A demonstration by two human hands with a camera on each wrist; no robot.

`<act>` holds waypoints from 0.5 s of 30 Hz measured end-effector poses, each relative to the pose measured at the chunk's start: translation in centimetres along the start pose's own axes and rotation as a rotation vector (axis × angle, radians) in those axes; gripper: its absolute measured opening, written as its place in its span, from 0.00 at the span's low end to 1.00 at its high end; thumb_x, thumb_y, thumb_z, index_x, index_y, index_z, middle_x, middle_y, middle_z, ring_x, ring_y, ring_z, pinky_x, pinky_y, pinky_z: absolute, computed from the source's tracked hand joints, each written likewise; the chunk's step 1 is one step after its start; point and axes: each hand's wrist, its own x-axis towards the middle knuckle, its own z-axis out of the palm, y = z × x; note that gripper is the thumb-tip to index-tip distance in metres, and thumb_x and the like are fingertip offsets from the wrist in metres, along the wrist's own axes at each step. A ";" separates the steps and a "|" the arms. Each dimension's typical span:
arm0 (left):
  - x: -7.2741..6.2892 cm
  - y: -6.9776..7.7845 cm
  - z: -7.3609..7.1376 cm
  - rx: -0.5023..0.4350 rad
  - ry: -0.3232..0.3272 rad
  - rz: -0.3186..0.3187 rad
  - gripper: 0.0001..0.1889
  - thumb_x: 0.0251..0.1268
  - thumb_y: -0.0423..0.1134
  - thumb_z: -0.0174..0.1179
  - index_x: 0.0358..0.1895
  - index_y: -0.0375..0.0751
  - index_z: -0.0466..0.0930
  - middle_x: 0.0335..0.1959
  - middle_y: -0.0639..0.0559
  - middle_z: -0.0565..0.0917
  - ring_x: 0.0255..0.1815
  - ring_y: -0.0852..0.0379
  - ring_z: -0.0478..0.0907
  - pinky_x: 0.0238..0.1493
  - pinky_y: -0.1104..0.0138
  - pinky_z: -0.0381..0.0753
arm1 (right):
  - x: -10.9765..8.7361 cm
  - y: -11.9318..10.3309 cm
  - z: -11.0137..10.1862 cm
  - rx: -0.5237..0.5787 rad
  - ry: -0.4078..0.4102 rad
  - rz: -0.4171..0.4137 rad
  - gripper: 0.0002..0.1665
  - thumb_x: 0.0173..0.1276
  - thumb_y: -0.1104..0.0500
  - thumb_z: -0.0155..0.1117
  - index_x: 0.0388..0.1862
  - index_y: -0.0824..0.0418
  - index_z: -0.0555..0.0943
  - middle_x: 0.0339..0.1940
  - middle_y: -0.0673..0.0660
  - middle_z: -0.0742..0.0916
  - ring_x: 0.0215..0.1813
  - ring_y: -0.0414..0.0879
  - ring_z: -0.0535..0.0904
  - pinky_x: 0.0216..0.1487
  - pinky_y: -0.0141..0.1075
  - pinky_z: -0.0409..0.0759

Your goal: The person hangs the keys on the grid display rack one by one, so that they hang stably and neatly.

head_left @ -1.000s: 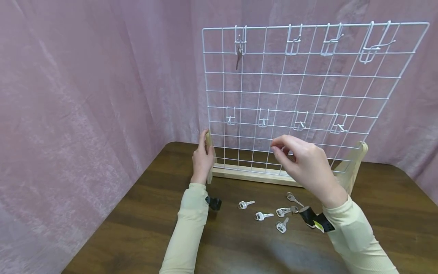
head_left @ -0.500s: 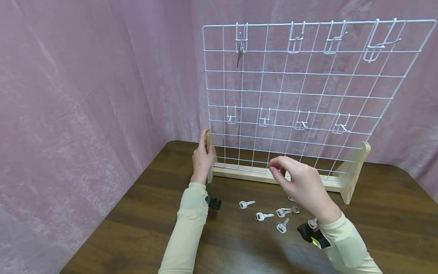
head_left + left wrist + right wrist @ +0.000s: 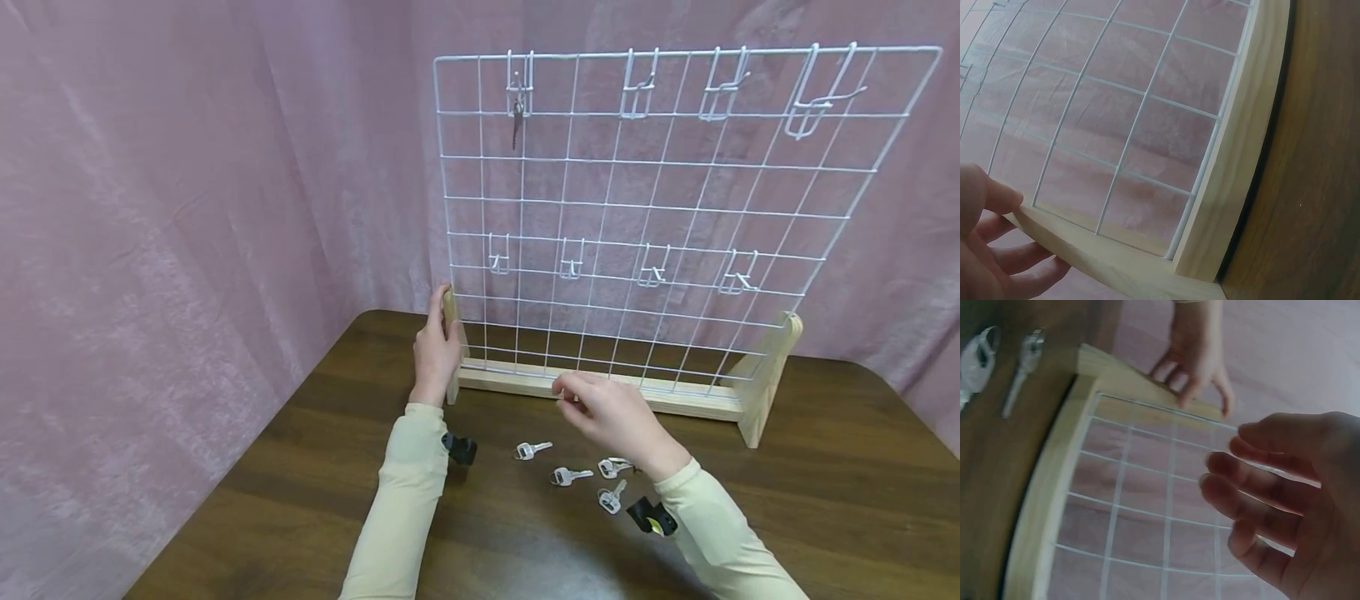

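Gripped the wooden stand (image 3: 690, 407) left of centre with the left hand (image 3: 437, 354), seemingly to steady the wire rack (image 3: 652, 207); held the right hand (image 3: 615, 417) loosely bent, nothing visible in it. Saw shiny, silvery keys (image 3: 572, 477) with holed heads scattered on the worktop (image 3: 525, 550), lower centre.

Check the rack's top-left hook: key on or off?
On: a key hangs from that hook, blade down, in the head view.
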 end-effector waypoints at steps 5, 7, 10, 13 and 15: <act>0.0 0.0 0.0 0.003 -0.005 -0.001 0.30 0.72 0.34 0.51 0.72 0.64 0.57 0.62 0.37 0.78 0.43 0.34 0.84 0.39 0.45 0.83 | -0.4 0.1 1.4 -0.001 -0.218 0.008 0.10 0.58 0.60 0.70 0.38 0.53 0.80 0.33 0.45 0.85 0.29 0.36 0.81 0.27 0.31 0.77; 0.0 0.1 0.0 0.010 -0.007 -0.004 0.30 0.72 0.34 0.51 0.72 0.65 0.56 0.61 0.36 0.78 0.43 0.34 0.84 0.39 0.45 0.83 | -0.6 0.2 1.7 0.004 -0.311 -0.006 0.11 0.58 0.59 0.70 0.40 0.53 0.80 0.36 0.47 0.85 0.30 0.37 0.80 0.27 0.32 0.77; -0.1 0.1 0.0 0.023 -0.010 -0.007 0.31 0.72 0.34 0.51 0.72 0.67 0.56 0.60 0.36 0.79 0.42 0.34 0.84 0.39 0.45 0.83 | -1.0 0.3 1.9 0.024 -0.438 -0.009 0.11 0.56 0.60 0.71 0.35 0.53 0.78 0.33 0.46 0.81 0.28 0.35 0.75 0.25 0.31 0.73; 0.0 0.1 0.0 0.023 -0.006 -0.004 0.31 0.72 0.34 0.52 0.71 0.67 0.56 0.60 0.36 0.79 0.43 0.34 0.84 0.39 0.45 0.83 | -1.2 0.5 1.8 0.066 -0.561 0.027 0.14 0.52 0.59 0.74 0.30 0.52 0.75 0.28 0.45 0.77 0.27 0.34 0.69 0.24 0.30 0.66; 0.0 0.1 0.0 0.023 -0.004 -0.009 0.31 0.72 0.34 0.52 0.71 0.67 0.56 0.60 0.36 0.79 0.43 0.34 0.84 0.40 0.44 0.82 | -1.3 0.5 1.8 0.095 -0.644 0.067 0.16 0.50 0.57 0.76 0.30 0.52 0.74 0.29 0.45 0.76 0.27 0.35 0.68 0.26 0.31 0.65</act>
